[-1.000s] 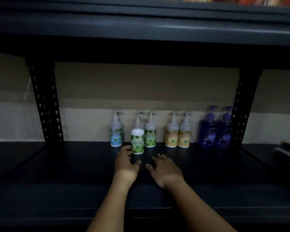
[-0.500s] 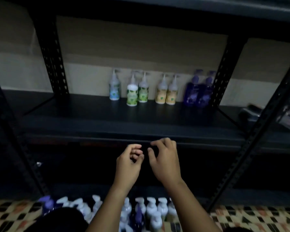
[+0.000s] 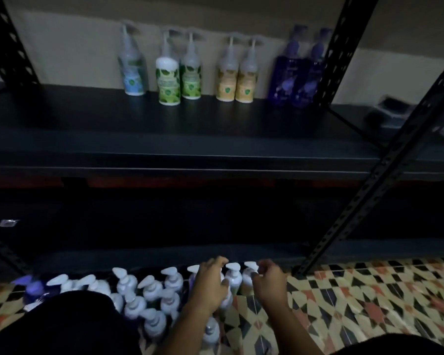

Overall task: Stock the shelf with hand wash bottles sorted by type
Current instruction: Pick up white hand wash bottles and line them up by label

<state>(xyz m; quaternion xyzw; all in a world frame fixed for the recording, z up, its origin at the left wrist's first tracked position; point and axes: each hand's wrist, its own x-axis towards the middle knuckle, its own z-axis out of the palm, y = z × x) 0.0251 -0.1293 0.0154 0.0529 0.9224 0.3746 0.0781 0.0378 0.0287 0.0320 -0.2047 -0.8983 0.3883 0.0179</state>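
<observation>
On the dark shelf (image 3: 215,139) stand a blue-label bottle (image 3: 133,73), two green-label bottles (image 3: 167,82), two yellow-label bottles (image 3: 235,80) and two purple bottles (image 3: 295,73), grouped by type along the back wall. Several white-pump hand wash bottles (image 3: 149,290) crowd the patterned floor below. My left hand (image 3: 210,285) curls round one floor bottle at the right of the cluster. My right hand (image 3: 269,283) pinches the neck of the rightmost floor bottle (image 3: 248,274). Both are blurred.
Black perforated uprights rise at the left (image 3: 8,47), at the back right (image 3: 336,52) and slanting at the front right (image 3: 385,170). A dark flat item (image 3: 390,108) lies on the shelf at far right. A purple bottle (image 3: 34,290) sits at the cluster's left end.
My view has tipped down from the shelf to the floor. Both hands dropped from the shelf edge to the floor bottles and closed on two of them.
</observation>
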